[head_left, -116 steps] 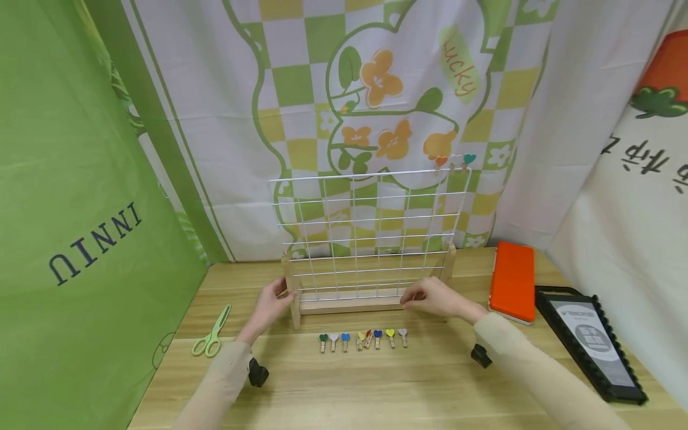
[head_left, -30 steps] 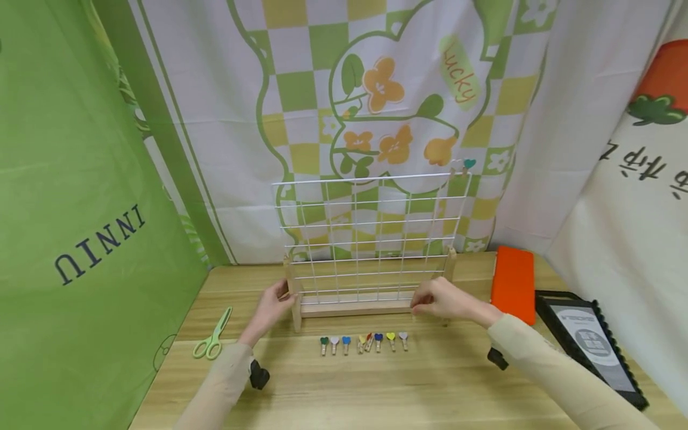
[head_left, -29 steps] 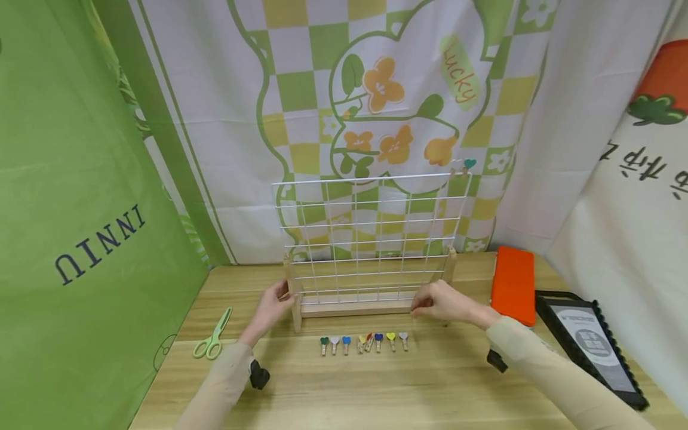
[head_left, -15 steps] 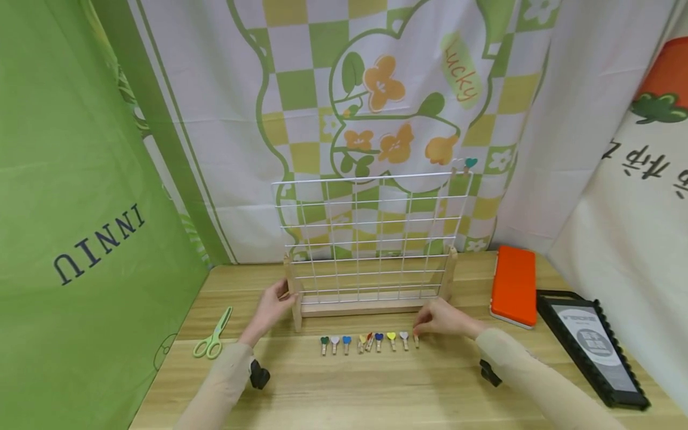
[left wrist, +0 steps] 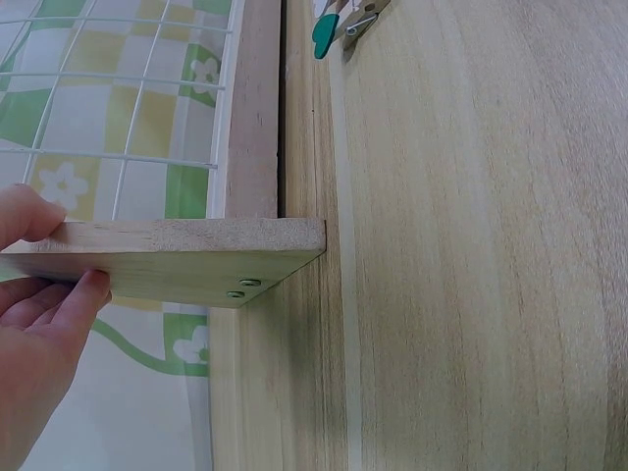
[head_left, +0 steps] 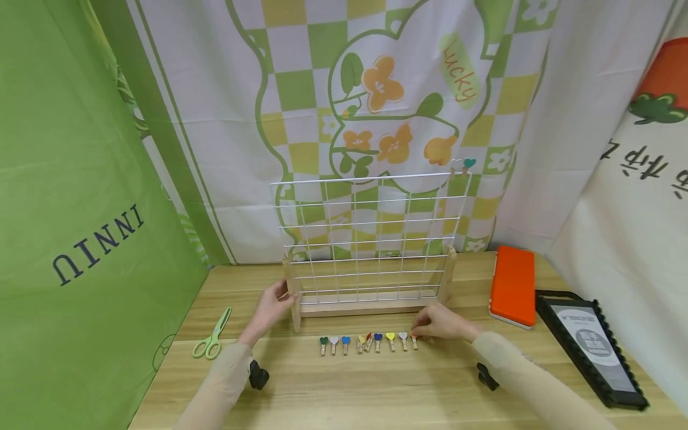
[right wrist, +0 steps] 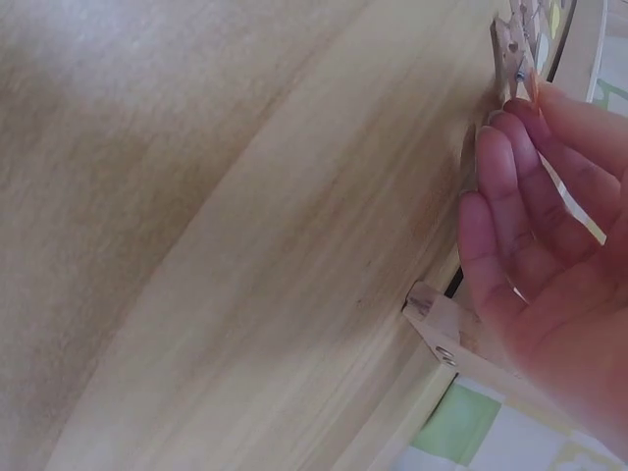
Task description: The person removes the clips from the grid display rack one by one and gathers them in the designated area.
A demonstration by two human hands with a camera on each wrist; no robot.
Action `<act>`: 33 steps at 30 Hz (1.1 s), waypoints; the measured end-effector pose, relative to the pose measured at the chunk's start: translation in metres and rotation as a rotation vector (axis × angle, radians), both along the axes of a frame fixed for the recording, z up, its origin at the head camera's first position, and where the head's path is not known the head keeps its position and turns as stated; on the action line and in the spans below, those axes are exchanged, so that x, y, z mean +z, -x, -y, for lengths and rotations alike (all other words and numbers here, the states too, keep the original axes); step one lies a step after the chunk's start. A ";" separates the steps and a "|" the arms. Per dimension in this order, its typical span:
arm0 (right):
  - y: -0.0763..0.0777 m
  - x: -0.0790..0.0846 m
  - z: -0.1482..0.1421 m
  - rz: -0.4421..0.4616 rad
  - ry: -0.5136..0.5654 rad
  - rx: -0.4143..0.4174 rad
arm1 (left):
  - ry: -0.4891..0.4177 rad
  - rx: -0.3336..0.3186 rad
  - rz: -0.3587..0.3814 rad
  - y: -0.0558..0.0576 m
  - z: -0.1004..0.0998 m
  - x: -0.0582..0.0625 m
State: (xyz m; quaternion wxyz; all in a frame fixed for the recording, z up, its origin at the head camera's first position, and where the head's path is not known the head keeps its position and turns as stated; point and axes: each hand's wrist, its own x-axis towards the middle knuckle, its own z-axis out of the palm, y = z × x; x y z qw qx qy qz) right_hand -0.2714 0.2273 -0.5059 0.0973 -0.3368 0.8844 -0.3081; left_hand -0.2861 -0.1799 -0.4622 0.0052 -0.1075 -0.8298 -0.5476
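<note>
A white wire grid [head_left: 368,224] stands upright in a wooden base [head_left: 365,307]. My left hand [head_left: 271,307] grips the base's left upright, thumb on one face and fingers on the other, as the left wrist view shows [left wrist: 44,334]. In front of the base lies a row of small wooden clothespins with coloured hearts [head_left: 378,341]. At the row's right end my right hand [head_left: 441,321] pinches a clothespin with an orange heart [right wrist: 533,88] against the table. Two more clothespins, one white and one teal [head_left: 469,163], are clipped at the grid's top right.
Light green scissors [head_left: 212,340] lie left of the left hand. An orange-red case [head_left: 513,286] and a black-framed board [head_left: 591,346] lie at the right of the wooden table [head_left: 322,394]. Patterned curtains [head_left: 301,95] hang behind and at the sides.
The orange-heart clothespin, earlier clipped on the grid's top, has come off and is now at the row's right end in my right hand, which moved lower. The left hand stays on the upright.
</note>
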 end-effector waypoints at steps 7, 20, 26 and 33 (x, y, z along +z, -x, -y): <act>0.001 0.001 -0.001 -0.024 -0.004 0.008 | -0.005 -0.001 0.008 0.000 0.001 0.003; -0.002 0.055 -0.006 -0.190 0.008 -0.021 | -0.004 -0.022 0.003 0.001 0.003 0.003; -0.004 0.140 -0.008 -0.368 0.039 -0.057 | 0.005 -0.016 0.010 0.006 0.003 -0.004; -0.013 0.241 -0.018 -0.673 0.133 -0.091 | -0.006 0.014 -0.004 0.020 0.007 -0.029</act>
